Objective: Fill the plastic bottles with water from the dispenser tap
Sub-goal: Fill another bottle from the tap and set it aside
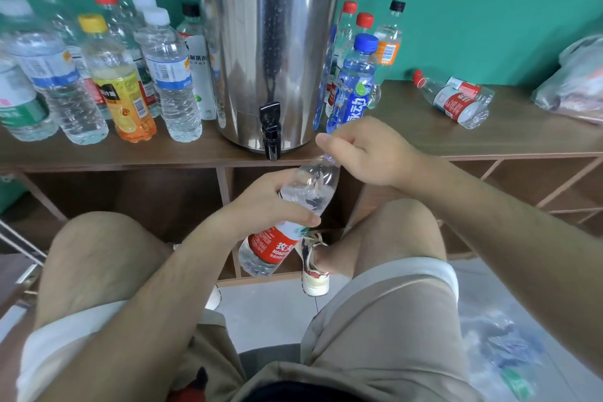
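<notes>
Your left hand point(261, 206) has its fingers gripping the tilted bottle point(311, 184) below the tap point(270, 130). Your right hand point(368, 153) curls at its neck; what those fingers hold cannot be told.

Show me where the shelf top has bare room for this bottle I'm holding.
Best patch: bare shelf top between the blue-capped bottle and the toppled red-capped bottle. A second strip runs along the front edge, before that toppled bottle and the plastic bag. Left of the dispenser, bottles crowd it.

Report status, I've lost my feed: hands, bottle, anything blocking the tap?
Left hand grips red-label bottle, tilted. Right hand pinches its neck. Mouth beside tap, not under. Nothing blocking.
</notes>
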Available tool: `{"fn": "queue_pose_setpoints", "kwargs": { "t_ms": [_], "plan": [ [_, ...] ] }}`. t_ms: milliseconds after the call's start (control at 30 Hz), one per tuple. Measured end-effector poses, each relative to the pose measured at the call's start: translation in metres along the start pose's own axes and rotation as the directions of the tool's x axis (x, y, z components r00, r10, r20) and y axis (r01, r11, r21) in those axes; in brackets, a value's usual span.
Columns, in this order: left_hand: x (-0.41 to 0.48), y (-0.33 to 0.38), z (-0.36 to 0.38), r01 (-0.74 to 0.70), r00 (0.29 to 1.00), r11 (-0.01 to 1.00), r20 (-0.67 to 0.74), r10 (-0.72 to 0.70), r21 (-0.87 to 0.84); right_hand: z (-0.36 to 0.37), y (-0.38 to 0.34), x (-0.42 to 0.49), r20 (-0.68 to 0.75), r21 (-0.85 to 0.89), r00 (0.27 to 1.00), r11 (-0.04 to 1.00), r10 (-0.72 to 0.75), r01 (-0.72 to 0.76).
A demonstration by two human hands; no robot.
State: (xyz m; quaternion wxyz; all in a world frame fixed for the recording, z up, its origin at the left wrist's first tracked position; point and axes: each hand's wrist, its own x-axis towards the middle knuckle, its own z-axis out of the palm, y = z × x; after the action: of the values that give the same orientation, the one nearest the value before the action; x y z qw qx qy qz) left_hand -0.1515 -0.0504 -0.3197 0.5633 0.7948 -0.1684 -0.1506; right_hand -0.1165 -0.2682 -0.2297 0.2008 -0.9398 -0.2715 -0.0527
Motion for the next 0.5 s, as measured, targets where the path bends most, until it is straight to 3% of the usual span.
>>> {"fn": "queue_pose_setpoints", "kwargs": {
  "t_ms": [100, 167, 267, 367, 500],
  "plan": [
    [0.002, 0.017, 0.008, -0.021, 0.992, 0.999, -0.125, 0.024, 0.027, -0.008, -0.005, 0.011, 0.066, -0.171, 0.948, 0.94, 0.31, -0.295],
    [0.001, 0.028, 0.01, -0.037, 0.991, 0.999, -0.13, 0.041, 0.032, -0.017, -0.007, 0.007, 0.025, -0.174, 0.963, 0.95, 0.269, -0.261],
    [-0.002, 0.053, 0.007, -0.043, 0.999, 0.998, -0.03, 0.044, 0.034, -0.037, -0.011, -0.009, -0.085, -0.066, 0.993, 0.994, 0.086, -0.092],
    [0.002, 0.079, 0.012, -0.052, 0.996, 0.996, -0.074, 0.058, 0.077, -0.062, -0.011, -0.012, -0.112, 0.018, 0.975, 0.981, 0.194, -0.193],
    [0.02, 0.106, 0.034, -0.083, 0.982, 0.99, -0.161, 0.1, 0.111, -0.095, -0.007, -0.015, -0.171, -0.069, 0.922, 0.929, 0.348, -0.364]
  ]
}}
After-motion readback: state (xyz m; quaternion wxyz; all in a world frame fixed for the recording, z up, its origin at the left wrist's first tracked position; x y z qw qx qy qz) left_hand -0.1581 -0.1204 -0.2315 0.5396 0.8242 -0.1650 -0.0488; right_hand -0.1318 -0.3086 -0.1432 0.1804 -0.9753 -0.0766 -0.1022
